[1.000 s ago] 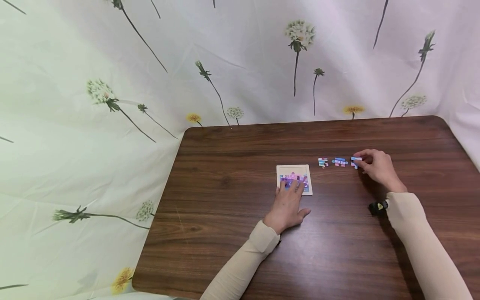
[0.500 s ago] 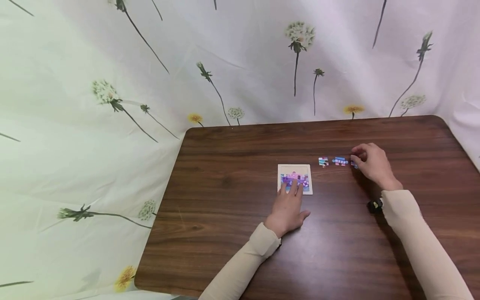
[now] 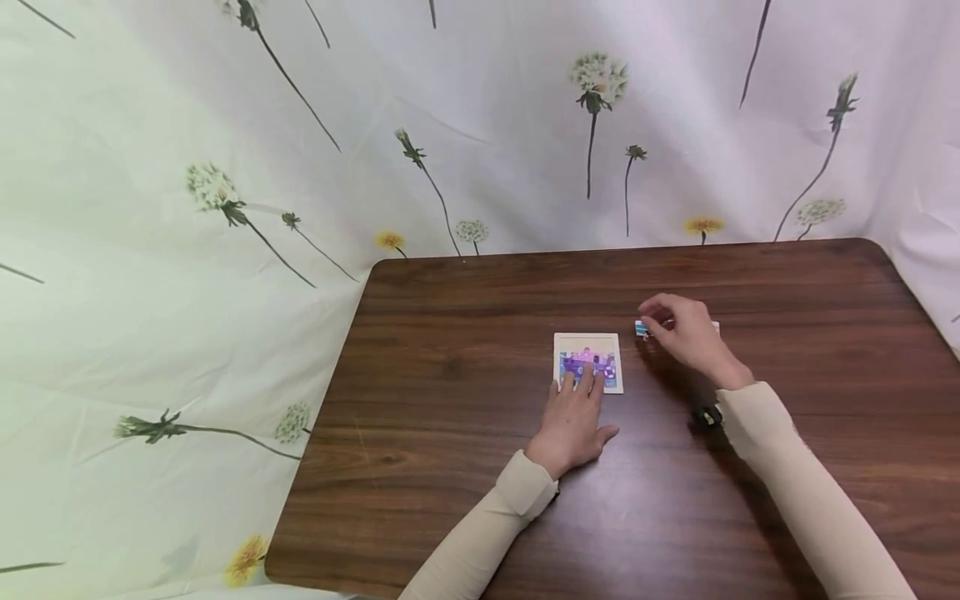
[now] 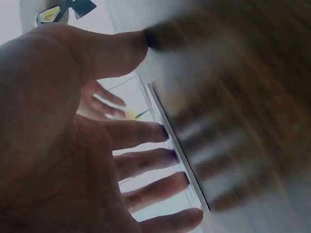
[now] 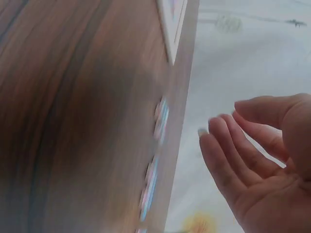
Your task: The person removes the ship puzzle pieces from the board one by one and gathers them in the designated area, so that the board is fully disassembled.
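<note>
A small square jigsaw board (image 3: 588, 340) with a cream border and a purple and pink picture lies on the table. My left hand (image 3: 567, 423) rests its straight fingertips on the board's near part, thumb spread aside. In the left wrist view the fingertips meet the board's edge (image 4: 179, 148). Up and to the right, my right hand (image 3: 692, 337) hovers over a row of loose puzzle pieces, fingers loosely bent and holding nothing. The leftmost piece (image 3: 640, 329) shows by the fingertips; the hand mostly hides the others. The right wrist view shows a middle piece (image 5: 149, 187) on the table.
The dark wooden table (image 3: 420, 400) has rounded corners and its far edge runs along a white cloth (image 3: 510, 150) printed with dandelions. A dark wrist device (image 3: 707, 417) sits at the right cuff.
My right hand has moved left along the row, from the rightmost puzzle piece to the leftmost. The left hand stays on the board.
</note>
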The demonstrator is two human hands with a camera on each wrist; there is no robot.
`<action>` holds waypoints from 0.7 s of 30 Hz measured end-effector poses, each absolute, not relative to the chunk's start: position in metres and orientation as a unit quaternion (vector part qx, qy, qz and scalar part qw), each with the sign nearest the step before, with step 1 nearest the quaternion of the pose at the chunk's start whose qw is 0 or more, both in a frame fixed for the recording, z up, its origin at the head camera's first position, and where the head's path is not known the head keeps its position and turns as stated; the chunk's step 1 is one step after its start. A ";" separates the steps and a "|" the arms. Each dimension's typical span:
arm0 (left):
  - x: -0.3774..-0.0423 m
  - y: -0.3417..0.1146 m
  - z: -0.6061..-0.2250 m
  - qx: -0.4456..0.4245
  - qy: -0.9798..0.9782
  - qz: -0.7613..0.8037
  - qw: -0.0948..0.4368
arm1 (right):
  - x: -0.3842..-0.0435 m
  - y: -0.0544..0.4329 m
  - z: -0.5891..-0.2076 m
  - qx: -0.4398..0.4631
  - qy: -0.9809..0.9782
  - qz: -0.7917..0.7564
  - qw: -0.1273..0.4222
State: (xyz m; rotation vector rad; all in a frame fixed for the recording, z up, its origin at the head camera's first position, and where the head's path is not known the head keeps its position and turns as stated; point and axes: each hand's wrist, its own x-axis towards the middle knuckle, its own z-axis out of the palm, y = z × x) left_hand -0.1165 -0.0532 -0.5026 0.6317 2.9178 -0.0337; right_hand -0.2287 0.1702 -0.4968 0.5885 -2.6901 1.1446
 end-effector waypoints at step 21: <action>-0.114 -0.056 -0.502 0.220 0.972 -0.012 0.087 | -0.238 0.106 -0.524 0.265 -0.868 0.412 -0.081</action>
